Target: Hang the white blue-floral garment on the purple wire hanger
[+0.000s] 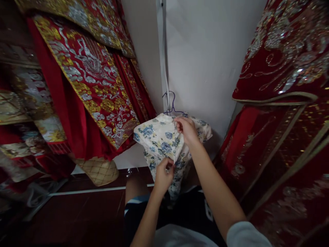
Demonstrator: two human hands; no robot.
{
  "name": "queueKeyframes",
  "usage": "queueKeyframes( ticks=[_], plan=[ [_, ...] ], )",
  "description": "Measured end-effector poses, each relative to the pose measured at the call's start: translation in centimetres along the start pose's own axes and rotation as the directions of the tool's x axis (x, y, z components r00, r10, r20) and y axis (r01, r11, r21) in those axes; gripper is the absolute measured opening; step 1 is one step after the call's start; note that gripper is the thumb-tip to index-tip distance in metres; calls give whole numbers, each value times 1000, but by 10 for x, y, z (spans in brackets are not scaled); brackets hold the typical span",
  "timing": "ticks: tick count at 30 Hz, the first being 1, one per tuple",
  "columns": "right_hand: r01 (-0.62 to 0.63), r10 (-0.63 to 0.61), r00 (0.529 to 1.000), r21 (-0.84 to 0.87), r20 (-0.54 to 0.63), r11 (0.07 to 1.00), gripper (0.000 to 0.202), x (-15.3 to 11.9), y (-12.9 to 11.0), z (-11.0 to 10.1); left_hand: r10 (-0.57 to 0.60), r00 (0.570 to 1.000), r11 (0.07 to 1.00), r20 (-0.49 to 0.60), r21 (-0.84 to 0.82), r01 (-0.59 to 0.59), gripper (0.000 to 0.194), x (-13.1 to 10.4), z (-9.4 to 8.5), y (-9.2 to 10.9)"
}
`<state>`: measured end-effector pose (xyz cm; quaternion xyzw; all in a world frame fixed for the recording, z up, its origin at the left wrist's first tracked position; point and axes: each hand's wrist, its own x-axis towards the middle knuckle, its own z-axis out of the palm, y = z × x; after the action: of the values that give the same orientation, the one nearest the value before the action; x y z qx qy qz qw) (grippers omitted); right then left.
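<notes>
Left hand: held low, curled into a pinch
Right hand: higher, also pinching
Left forearm: slanting forward
Right forearm: stretched farther forward

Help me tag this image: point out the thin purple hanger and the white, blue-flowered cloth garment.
Thin purple hanger (173,108), head view: the neck below its hook.
White, blue-flowered cloth garment (165,140), head view: its flowered upper part.

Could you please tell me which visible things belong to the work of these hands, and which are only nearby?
In the work:
White, blue-flowered fabric garment, its front pinched by the left hand and right hand
Thin purple hanger at the garment's neck

Only nearby:
Red cloth with gold and silver embroidery
Dark-red sequined cloth
Beige quilted piece
</notes>
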<state>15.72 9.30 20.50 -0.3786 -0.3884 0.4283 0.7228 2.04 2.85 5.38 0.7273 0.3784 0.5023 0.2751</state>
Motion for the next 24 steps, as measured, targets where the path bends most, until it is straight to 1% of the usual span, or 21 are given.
queueKeyframes(
  ticks=[2, 3, 4, 6, 7, 8, 10, 12, 14, 15, 17, 19, 20, 22, 24],
  plan=[
    [53, -51, 998, -31, 39, 998, 7, -7, 2, -3, 93, 996, 996, 12, 14, -93, 9, 19, -15, 15],
    [81, -78, 995, -60, 56, 995, 9, -9, 1, -5, 155, 987, 988, 28, 20, -156, 13, 32, -23, 25],
    [114, -107, 992, -93, 72, 989, 10, -11, 0, -6, 220, 975, 975, 5, 32, -220, 15, 47, -32, 36],
    [185, -171, 980, -152, 101, 971, 12, -13, -4, -8, 323, 942, 944, -86, 93, -316, 22, 81, -47, 60],
    [216, -199, 973, -170, 116, 961, 12, -15, -6, -9, 360, 928, 929, -93, 129, -347, 29, 97, -53, 70],
    [243, -221, 966, -180, 132, 953, 12, -16, -8, -10, 397, 915, 909, -72, 173, -380, 30, 113, -57, 79],
    [275, -249, 956, -178, 155, 945, 12, -17, -9, -12, 463, 886, 850, 17, 276, -449, 21, 137, -62, 91],
    [289, -264, 951, -161, 158, 944, 11, -17, -7, -12, 499, 863, 793, 84, 356, -494, 18, 151, -61, 99],
    [308, -283, 946, -170, 157, 936, 13, -14, 2, -11, 520, 849, 765, 89, 394, -510, 20, 156, -61, 103],
    [324, -298, 942, -191, 152, 927, 15, -13, 8, -10, 525, 849, 768, 61, 396, -503, 20, 158, -62, 104],
    [337, -315, 941, -255, 123, 906, 17, -10, 24, -7, 506, 862, 811, -43, 363, -458, 20, 161, -68, 104],
    [298, -291, 954, -307, 68, 904, 18, -12, 43, -6, 430, 879, 888, -208, 274, -369, 21, 165, -81, 98],
    [259, -260, 965, -318, 41, 912, 18, -15, 52, -7, 373, 878, 924, -299, 210, -321, 20, 168, -90, 92],
    [169, -176, 984, -296, 0, 940, 18, -26, 70, -10, 257, 853, 966, -455, 84, -246, 19, 172, -108, 73],
    [64, -70, 997, -209, -22, 976, 16, -42, 85, -14, 162, 816, 980, -555, -8, -200, 19, 173, -126, 48]
  ],
)
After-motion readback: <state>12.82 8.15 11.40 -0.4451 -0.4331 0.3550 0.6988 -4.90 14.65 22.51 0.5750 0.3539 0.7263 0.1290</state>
